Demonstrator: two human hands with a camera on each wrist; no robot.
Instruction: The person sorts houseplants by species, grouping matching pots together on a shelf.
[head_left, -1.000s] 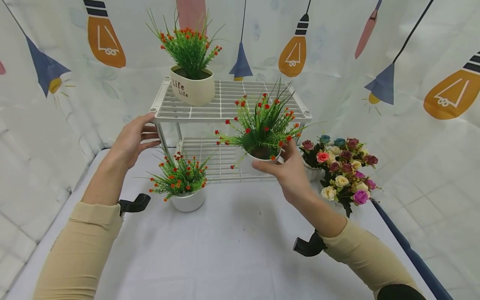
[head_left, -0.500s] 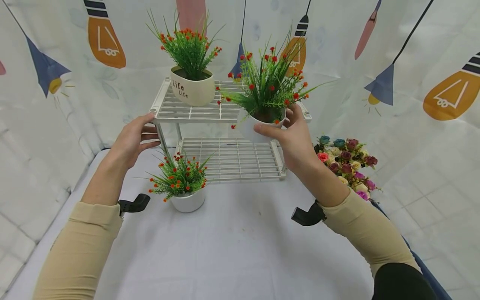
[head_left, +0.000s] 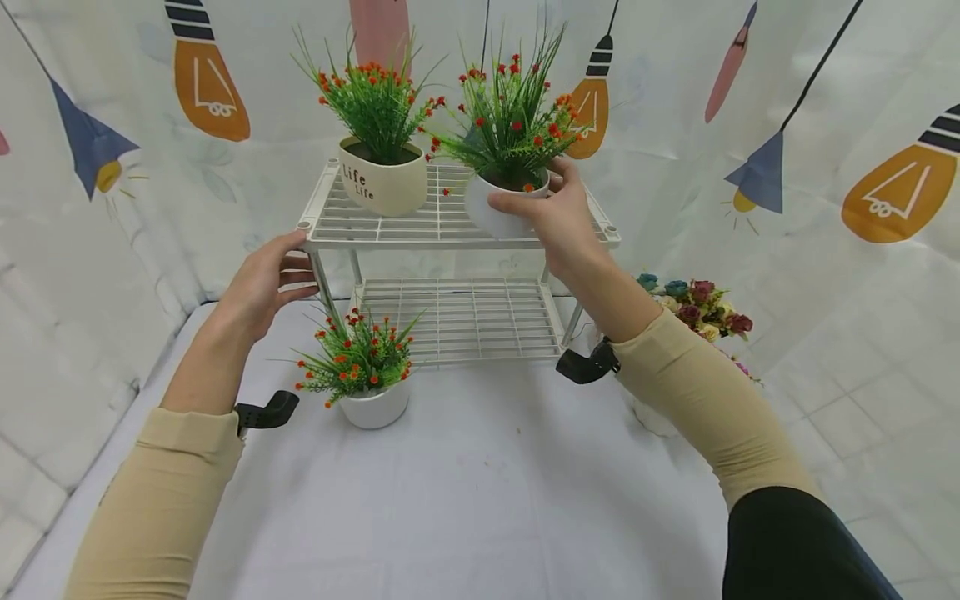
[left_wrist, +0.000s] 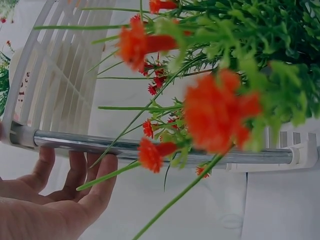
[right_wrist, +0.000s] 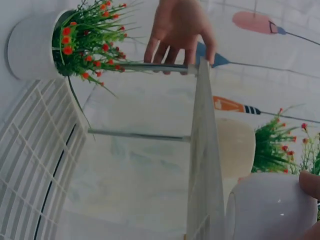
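Note:
My right hand [head_left: 558,218] grips a white pot [head_left: 491,212] of red-flowered grass, thumb on the near side and fingers round its right. The pot overlaps the top tier's front in the head view; in the right wrist view its base [right_wrist: 232,215] is close beside that tier. My left hand [head_left: 255,287] touches the left front corner of a white two-tier wire rack [head_left: 450,243], fingertips against the metal post [left_wrist: 130,147], fingers fairly straight. On the top tier stands a cream oval pot [head_left: 386,187] marked "Life", with orange flowers.
A small white pot [head_left: 375,408] with orange flowers stands on the white-covered table [head_left: 465,517] before the rack's left post. Mixed artificial roses [head_left: 701,308] stand at the right, partly behind my right arm. A printed curtain [head_left: 667,108] hangs behind the rack.
My right hand has raised the white pot from before the lower tier to the top tier's height, then slightly left and farther back. My left hand stays at the rack's corner.

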